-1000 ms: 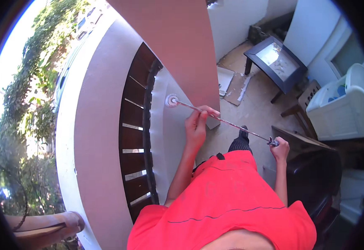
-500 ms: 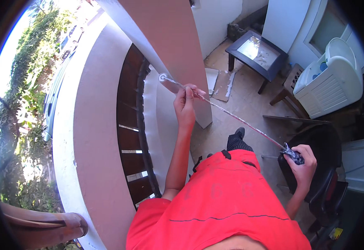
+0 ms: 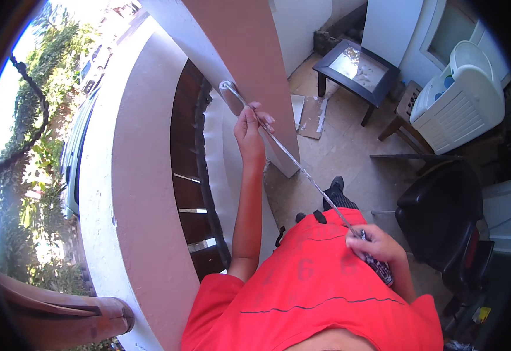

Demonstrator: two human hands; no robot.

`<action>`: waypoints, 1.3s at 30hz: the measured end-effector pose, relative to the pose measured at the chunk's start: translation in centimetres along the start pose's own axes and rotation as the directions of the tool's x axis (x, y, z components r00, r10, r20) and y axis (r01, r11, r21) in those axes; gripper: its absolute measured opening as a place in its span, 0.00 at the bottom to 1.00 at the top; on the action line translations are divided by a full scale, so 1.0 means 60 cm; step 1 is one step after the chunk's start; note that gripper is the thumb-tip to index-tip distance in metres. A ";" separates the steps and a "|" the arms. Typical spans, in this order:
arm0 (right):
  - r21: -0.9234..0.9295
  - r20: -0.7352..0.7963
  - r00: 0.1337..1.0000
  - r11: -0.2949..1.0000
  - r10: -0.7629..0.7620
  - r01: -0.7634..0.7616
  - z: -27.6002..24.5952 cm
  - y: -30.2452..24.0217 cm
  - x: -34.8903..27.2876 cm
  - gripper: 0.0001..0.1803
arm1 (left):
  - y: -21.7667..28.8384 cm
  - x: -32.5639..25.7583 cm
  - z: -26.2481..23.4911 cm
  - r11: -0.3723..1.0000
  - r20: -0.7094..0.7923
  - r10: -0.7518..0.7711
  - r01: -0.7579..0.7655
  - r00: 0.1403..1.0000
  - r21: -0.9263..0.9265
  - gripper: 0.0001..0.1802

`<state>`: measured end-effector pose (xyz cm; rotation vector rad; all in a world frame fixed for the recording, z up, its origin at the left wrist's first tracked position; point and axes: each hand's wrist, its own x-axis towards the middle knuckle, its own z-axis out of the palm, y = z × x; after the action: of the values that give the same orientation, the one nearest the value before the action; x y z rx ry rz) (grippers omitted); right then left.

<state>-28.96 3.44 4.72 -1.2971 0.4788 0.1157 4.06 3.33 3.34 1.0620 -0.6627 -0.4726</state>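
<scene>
A paint roller with a long thin rod (image 3: 299,167) stretches across the middle, its metal streaked with white. Its small roller head (image 3: 232,100) is at the face of the pillar; whether it touches I cannot tell. My left hand (image 3: 250,133) pinches the rod just below the head, its other fingers loosely spread. Close to my red shirt (image 3: 308,292), my right hand (image 3: 381,245) is closed around the dark, paint-spotted handle (image 3: 382,271), whose lower end sticks out below my palm.
A pink-brown pillar (image 3: 249,41) rises ahead, beside a low wall (image 3: 141,193) and slatted railing (image 3: 188,187). On the right stand a glass-topped table (image 3: 355,67), a white plastic tub (image 3: 457,105) and a black chair (image 3: 443,210). Cardboard (image 3: 312,117) lies on the floor.
My right hand has come left and down toward my shirt, bringing the handle along. The roller head and my left hand have shifted slightly; the rod now slopes more steeply.
</scene>
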 end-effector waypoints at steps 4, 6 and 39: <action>0.247 -0.024 1.000 0.969 -0.008 0.014 0.023 -0.035 0.033 0.09 | 0.006 0.002 0.002 0.999 0.042 0.018 -0.020 0.999 0.032 0.19; 0.241 -0.040 0.999 0.971 0.006 0.004 0.030 -0.047 0.042 0.12 | 0.008 0.002 0.008 0.999 0.038 0.022 -0.023 0.999 0.032 0.19; 0.126 -0.218 0.965 0.976 -0.145 0.175 0.088 -0.069 0.116 0.19 | 0.031 -0.210 0.034 0.985 0.203 -0.169 0.173 0.964 -0.002 0.32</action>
<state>-19.80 6.00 6.61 -1.2059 0.5478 -0.1897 -6.29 10.98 2.32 1.0655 -0.7467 -0.7433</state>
